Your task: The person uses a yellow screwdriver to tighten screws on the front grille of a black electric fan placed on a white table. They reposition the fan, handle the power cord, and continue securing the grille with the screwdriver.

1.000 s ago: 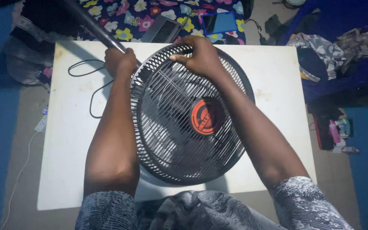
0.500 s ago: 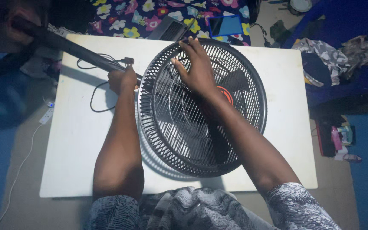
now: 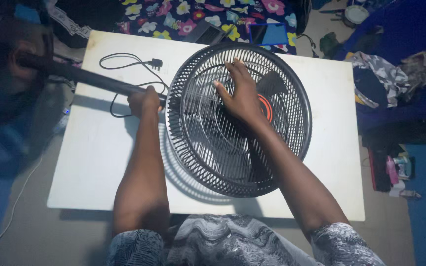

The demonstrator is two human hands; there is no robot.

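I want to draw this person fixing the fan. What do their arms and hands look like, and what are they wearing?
Both arms are bare, with no gloves, rings or watch visible on the left hand or right hand. Short sleeves with a wavy grey, black and white pattern end just above the elbows.

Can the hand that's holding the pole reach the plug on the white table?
Probably yes. The left hand grips the black pole, and the plug lies just beyond it on the bare white table, with nothing between them. It would have to let go first.

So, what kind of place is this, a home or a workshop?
Probably a room at home, not a workshop: a white table set low over the floor, floral fabric behind it, and clothes piled at the side. The black pedestal fan is a household kind.
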